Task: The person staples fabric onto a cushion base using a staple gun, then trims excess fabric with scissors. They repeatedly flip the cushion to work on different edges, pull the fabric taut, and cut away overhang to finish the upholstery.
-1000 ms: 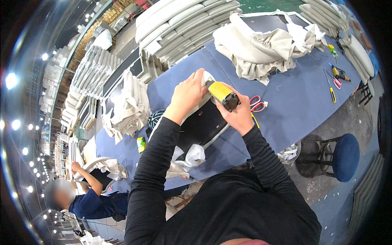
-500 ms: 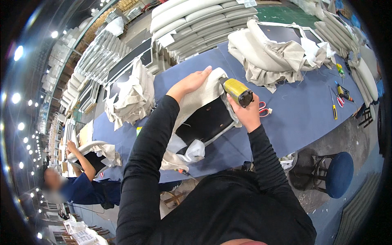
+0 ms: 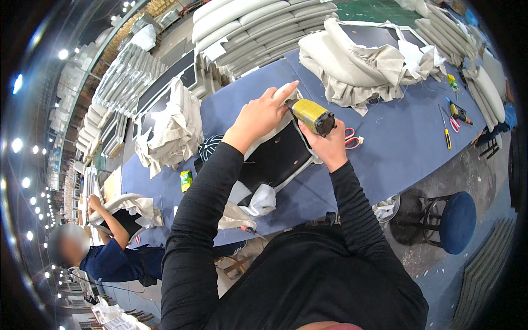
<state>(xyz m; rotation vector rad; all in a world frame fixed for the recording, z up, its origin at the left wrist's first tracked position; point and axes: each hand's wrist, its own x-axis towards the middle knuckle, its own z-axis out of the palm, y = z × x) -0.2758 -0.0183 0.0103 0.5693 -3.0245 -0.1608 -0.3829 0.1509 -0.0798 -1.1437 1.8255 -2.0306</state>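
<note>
My right hand (image 3: 329, 147) grips a yellow and black staple gun (image 3: 309, 114). Its nose is against the far edge of a chair cushion panel (image 3: 273, 160) with a black backing board and beige fabric round it. At that same far edge, my left hand (image 3: 259, 119) holds the beige fabric (image 3: 286, 94) close to the gun's nose. White padding (image 3: 260, 200) bulges out at the panel's near end. Beyond my right hand lie red-handled scissors (image 3: 352, 139) on the blue-covered table (image 3: 385, 165).
Fabric-covered cushions (image 3: 352, 66) lie at the far right, more (image 3: 175, 129) at the left. Near the right end are a yellow screwdriver (image 3: 447, 138) and a second tool (image 3: 459, 113). A round blue stool (image 3: 457, 223) stands right. At left, a person (image 3: 124, 258) works on another panel.
My left hand has shifted along the far edge, closer to the staple gun, and its fingers are now bent over the fabric. The gun has moved slightly left in view.
</note>
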